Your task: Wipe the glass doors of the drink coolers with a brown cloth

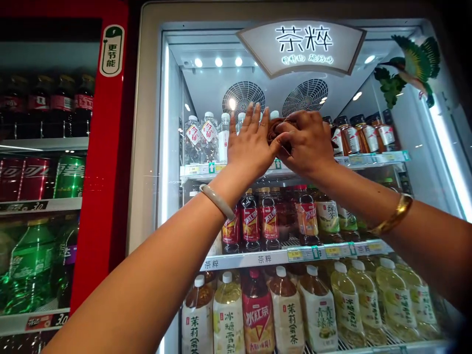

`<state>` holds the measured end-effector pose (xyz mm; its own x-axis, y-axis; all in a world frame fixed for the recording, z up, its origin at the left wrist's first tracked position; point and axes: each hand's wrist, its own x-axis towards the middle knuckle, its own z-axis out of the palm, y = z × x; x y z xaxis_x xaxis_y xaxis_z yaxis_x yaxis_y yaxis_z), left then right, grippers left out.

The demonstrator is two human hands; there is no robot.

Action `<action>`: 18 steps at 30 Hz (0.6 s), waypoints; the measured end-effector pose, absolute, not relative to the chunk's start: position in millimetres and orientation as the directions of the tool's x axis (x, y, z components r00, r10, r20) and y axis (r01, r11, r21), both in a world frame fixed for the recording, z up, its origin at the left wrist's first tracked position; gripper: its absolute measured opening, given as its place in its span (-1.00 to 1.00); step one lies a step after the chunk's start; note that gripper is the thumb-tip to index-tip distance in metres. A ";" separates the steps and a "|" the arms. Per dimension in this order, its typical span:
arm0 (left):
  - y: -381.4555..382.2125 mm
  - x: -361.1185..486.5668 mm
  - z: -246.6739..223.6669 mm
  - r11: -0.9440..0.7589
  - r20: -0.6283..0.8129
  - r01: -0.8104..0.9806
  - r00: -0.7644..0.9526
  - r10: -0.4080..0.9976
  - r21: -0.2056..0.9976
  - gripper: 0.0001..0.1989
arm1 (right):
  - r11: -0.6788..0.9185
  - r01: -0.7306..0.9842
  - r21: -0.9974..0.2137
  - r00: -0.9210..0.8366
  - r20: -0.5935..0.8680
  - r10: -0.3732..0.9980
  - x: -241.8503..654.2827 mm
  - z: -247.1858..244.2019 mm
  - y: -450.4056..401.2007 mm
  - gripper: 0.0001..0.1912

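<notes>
Both arms reach up to the glass door of a lit drinks fridge (150, 98). My left hand (250, 142), its wrist in a pale bangle (217, 201), lies flat against the glass with its fingers spread. Touching its thumb side, my right hand (308, 142) has its fingers curled round a bunched brown cloth (276, 129) pressed to the door. A gold bangle (400, 214) circles the right wrist. Behind the hands, part of the top shelf of bottles is hidden.
Inside the fridge, shelves hold clear water bottles (209, 135), red-labelled tea bottles (250, 221) and large bottles (257, 314). A lit sign (302, 46) and a bird sticker (416, 66) are higher up. To the left stands a red-framed fridge (106, 147) with cans and bottles.
</notes>
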<state>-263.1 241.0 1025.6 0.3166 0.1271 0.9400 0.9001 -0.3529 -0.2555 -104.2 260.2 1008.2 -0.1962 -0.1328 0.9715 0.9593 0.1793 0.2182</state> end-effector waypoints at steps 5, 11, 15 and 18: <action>244.2 -235.2 1027.2 -0.332 0.963 0.927 0.231 0.140 -0.174 -0.18 | 0.199 0.907 0.370 -0.359 0.929 -0.094 -71.3 1037.4 261.0 -0.52; 247.1 -208.8 1029.0 -0.315 0.962 0.938 0.208 0.179 -0.144 -0.21 | 0.295 0.933 0.208 -0.159 0.970 -0.183 -20.3 1024.9 273.7 -0.51; 247.7 -180.0 1028.2 -0.255 0.957 0.955 0.208 0.201 -0.154 -0.27 | 0.298 0.920 0.254 -0.203 0.960 -0.191 -15.6 1010.6 280.3 -0.52; 250.3 -158.9 1029.8 -0.190 0.961 0.972 0.176 0.212 -0.136 -0.27 | 0.271 0.906 0.324 -0.284 0.943 -0.175 -7.8 1028.3 281.0 -0.50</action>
